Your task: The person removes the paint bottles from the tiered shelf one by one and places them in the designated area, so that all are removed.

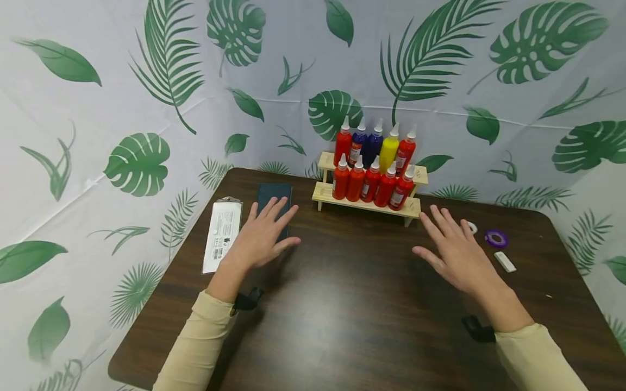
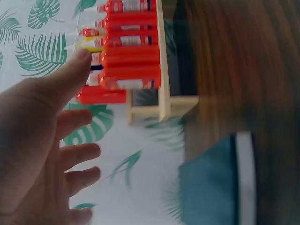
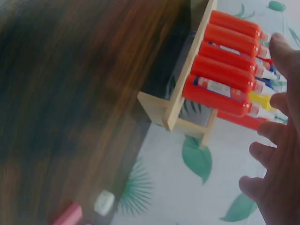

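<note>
My left hand is held above the table with its fingers spread, holding nothing. It partly covers a dark blue flat book or folder. My right hand also hovers, fingers straight and apart, near the right end of a two-tier wooden rack. On the rack stand several squeeze bottles with white pointed tips. The front row is all red bottles; behind are red ones, dark blue bottles and a yellow bottle. In both wrist views, each hand is seen apart from the rack.
At the left lies a white printed sheet or pack with a clip-like top. On the right are a purple ring-shaped roll, a small white block and a white ring partly behind my hand. A leaf-patterned cloth hangs behind the dark table.
</note>
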Demonstrator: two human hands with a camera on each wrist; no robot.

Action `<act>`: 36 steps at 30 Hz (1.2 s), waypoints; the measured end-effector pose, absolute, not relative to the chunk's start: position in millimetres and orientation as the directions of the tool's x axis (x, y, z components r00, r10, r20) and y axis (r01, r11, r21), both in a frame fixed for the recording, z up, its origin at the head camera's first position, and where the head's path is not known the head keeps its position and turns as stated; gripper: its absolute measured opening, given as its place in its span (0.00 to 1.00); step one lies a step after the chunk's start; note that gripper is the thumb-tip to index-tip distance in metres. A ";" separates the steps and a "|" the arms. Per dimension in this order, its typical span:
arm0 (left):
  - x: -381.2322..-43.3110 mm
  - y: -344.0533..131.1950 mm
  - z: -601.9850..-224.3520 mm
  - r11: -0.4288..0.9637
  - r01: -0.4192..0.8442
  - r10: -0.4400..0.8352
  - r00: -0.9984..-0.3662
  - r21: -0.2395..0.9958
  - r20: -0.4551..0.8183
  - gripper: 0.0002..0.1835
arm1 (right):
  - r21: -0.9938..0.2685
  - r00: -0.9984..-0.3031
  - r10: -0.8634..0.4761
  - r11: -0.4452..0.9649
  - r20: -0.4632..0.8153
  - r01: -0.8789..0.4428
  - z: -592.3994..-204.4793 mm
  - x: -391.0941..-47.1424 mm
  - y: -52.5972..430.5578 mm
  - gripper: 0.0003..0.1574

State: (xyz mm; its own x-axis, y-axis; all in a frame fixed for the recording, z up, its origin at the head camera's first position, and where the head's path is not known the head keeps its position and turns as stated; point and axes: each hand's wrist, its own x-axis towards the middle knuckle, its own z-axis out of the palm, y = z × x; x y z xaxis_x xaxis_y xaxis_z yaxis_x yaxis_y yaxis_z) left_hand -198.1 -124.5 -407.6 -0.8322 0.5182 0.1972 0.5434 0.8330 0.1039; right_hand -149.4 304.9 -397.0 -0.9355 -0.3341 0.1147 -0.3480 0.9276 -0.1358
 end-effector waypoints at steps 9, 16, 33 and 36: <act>-226.4 -102.1 -435.7 0.672 0.480 0.375 -0.877 0.564 0.301 0.34 | -0.490 -0.976 -0.158 0.845 0.152 -0.213 -407.8 -194.1 309.2 0.48; -258.8 -62.2 -455.1 0.485 0.224 0.109 -0.975 0.846 0.196 0.26 | -0.700 -0.987 0.044 0.710 0.156 -0.079 -422.6 -237.0 300.6 0.45; -317.5 -26.9 -465.1 0.161 -0.173 -0.173 -0.974 0.972 -0.145 0.19 | -0.778 -0.975 0.169 0.628 0.145 -0.007 -423.0 -272.6 265.1 0.39; -321.5 -25.1 -465.2 0.087 -0.217 -0.190 -0.962 0.972 -0.198 0.19 | -0.775 -0.972 0.175 0.632 0.154 -0.009 -422.9 -274.0 264.1 0.36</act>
State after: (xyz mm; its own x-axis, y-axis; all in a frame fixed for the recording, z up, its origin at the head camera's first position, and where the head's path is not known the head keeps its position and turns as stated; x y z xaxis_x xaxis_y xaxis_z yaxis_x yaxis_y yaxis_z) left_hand -321.5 -25.1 -465.2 -0.9617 -0.1897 -0.1977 -0.2170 0.0869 0.9723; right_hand -274.0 264.1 -422.9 -0.9725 0.1747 0.1542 -0.0095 0.6316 -0.7752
